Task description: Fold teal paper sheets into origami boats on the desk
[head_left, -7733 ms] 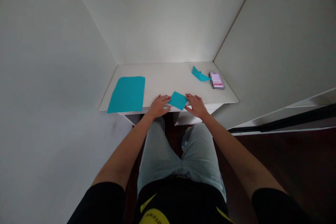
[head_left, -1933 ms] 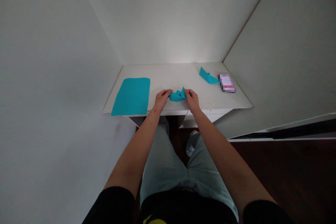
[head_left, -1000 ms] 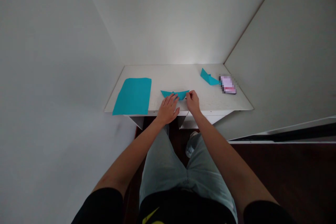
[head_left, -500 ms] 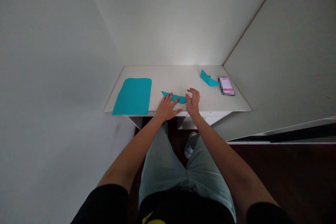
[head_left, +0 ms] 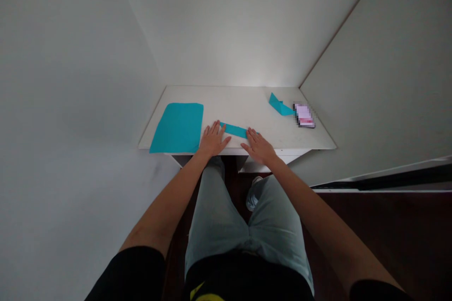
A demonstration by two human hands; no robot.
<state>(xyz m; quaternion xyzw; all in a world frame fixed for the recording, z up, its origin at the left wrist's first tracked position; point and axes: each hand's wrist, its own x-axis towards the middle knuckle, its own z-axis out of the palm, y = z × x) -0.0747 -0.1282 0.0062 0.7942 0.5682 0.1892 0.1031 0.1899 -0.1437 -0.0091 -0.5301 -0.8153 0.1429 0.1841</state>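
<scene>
Pressing both palms flat, fingers spread: my left hand and right hand pin the folded teal strip; the phone's screen is blurred, so no readable writing

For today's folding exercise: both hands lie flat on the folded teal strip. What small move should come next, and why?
Probably slide the left hand and right hand outward along the strip to sharpen the crease: it lies flat on the table, both palms open at its ends.

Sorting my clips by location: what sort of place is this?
Probably a plain room at home: a small white table set into a bare wall corner, dark wooden floor, teal paper sheet for folding.
</scene>
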